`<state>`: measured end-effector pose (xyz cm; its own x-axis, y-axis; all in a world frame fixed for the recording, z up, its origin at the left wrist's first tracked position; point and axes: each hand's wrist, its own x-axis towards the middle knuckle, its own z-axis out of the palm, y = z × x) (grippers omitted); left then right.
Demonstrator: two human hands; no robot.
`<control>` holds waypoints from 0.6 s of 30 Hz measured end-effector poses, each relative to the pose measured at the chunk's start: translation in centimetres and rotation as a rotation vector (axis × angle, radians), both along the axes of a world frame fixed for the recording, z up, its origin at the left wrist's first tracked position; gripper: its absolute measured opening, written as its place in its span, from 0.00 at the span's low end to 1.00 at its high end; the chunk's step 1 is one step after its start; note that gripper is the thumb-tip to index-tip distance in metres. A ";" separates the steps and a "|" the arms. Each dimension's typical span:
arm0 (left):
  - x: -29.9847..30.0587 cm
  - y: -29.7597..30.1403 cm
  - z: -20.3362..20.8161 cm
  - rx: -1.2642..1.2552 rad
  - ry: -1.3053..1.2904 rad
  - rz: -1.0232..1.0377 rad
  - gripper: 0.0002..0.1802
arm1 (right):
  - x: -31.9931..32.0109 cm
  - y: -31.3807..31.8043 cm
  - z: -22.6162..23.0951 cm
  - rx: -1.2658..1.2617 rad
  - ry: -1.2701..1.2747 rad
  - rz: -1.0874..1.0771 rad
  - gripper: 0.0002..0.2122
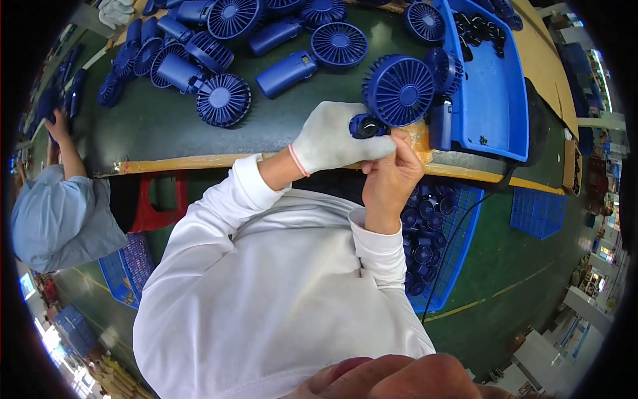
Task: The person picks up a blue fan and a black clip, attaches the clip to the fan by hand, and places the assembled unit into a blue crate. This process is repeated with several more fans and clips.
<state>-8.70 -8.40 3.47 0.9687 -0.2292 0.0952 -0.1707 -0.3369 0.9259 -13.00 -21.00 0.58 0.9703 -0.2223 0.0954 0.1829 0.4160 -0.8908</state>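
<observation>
My left hand (335, 138), in a white glove with a pink-edged cuff, is wrapped round a blue handheld fan part. The round end (367, 126) of this part, with a dark ring inside, shows between thumb and fingers. Right behind it is a blue round fan head (401, 91) with a slotted grille; whether the two are joined I cannot tell. My bare right hand (393, 174) is closed, its fingertips pinched together against the gloved thumb just below that fan head. Anything between those fingertips is hidden.
Several blue handheld fans (224, 100) lie across the dark green bench (179, 143). At right stands a blue tray (495, 100) with small black parts. Below the bench edge, a blue crate (458, 266) holds round parts. A person (60, 213) works at far left, beside a red stool (163, 199).
</observation>
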 end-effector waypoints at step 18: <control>0.1 0.4 -1.4 -0.480 0.230 -0.208 0.35 | 2.4 0.1 0.3 0.099 0.272 0.182 0.18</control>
